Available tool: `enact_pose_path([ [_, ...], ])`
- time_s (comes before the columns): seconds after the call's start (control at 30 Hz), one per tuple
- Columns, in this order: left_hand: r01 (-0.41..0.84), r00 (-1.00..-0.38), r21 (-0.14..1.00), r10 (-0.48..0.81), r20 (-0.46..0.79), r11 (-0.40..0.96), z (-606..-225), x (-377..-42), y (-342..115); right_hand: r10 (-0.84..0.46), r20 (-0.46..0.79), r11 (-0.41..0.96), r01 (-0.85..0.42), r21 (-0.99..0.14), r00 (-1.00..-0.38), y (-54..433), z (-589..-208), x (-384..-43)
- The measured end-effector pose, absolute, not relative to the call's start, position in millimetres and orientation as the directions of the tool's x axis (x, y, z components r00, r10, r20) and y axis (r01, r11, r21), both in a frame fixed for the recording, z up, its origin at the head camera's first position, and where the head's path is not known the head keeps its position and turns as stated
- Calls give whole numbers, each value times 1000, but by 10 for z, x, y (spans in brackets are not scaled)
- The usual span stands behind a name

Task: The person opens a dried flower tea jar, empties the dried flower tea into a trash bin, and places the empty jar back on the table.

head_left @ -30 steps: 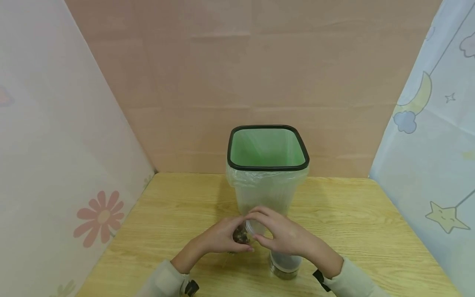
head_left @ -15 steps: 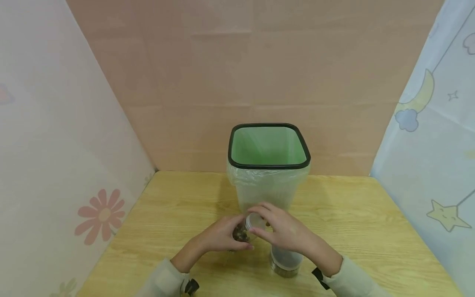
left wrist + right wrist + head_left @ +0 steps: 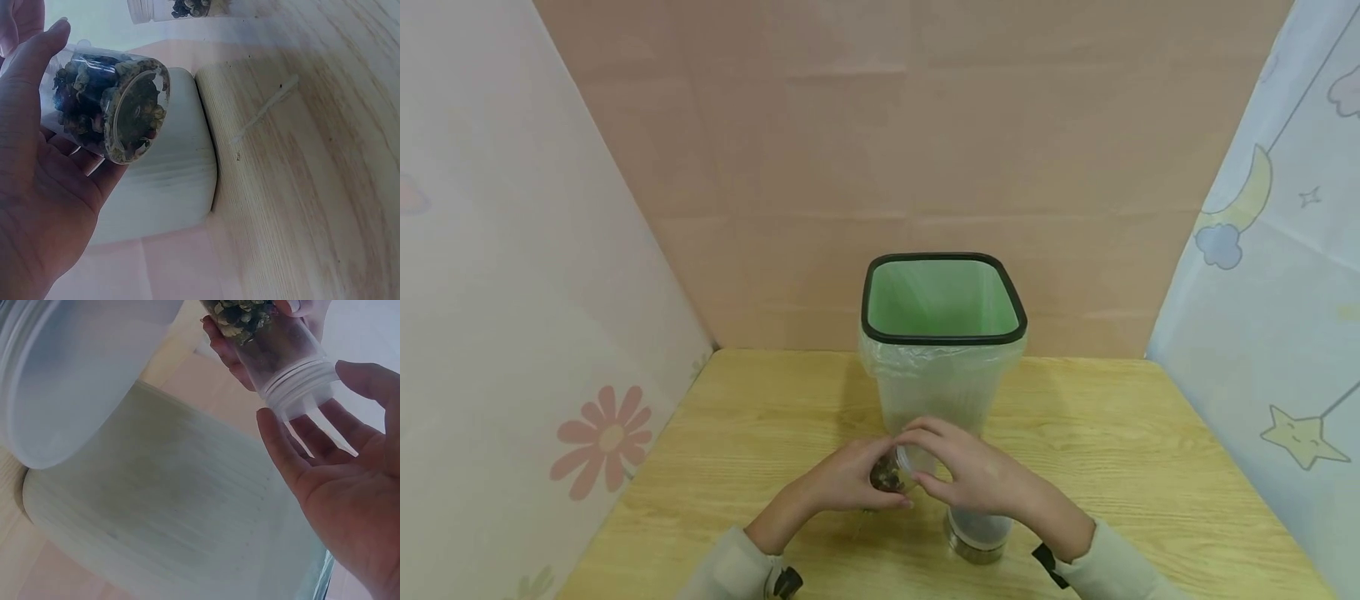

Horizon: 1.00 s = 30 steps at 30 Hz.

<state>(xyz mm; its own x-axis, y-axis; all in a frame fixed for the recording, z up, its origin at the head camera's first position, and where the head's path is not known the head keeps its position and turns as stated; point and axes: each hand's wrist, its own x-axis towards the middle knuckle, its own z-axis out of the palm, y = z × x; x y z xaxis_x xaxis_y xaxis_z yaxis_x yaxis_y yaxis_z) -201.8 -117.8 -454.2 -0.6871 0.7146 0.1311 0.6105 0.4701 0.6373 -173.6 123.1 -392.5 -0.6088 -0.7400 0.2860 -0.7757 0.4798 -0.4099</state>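
A clear jar [image 3: 103,100], partly filled with dried flowers or tea, is held tilted in front of the bin. My left hand [image 3: 848,479] grips the jar's body, fingers beneath and thumb across it. At the other end sits a translucent screw lid [image 3: 303,397], which my right hand [image 3: 976,472] holds between thumb and curved fingertips. In the right wrist view the lid is on the jar's mouth. Below my right hand, a second jar [image 3: 976,546] with a pale lid stands on the table, its upper part partly covered by the hand.
Behind the hands stands a waste bin [image 3: 943,340] with a black rim, lined with a plastic bag. A thin whitish strip [image 3: 269,107] and small dark crumbs lie on the wooden table [image 3: 1120,467]. Printed cloth walls enclose the table on both sides.
My right fingers turned about the lid, exposing more of its top half a second ago, and have come back around it. My left hand keeps its grip on the jar.
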Motion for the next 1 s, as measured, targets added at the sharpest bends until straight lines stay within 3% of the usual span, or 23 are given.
enact_pose_path([
  [0.27,616,-680,634,721,129,467,-4527,-1999,-1175,-731,277,491,-762,-421,-624,1243,-3927,-1690],
  [0.6,607,-679,648,724,123,459,-4471,-2013,-1139,-585,226,613,-607,-506,-779,1228,-3920,-1676],
  [1.0,618,-680,621,724,116,482,-4464,-1987,-1144,-660,271,550,-696,-462,-701,1249,-3924,-1683],
])
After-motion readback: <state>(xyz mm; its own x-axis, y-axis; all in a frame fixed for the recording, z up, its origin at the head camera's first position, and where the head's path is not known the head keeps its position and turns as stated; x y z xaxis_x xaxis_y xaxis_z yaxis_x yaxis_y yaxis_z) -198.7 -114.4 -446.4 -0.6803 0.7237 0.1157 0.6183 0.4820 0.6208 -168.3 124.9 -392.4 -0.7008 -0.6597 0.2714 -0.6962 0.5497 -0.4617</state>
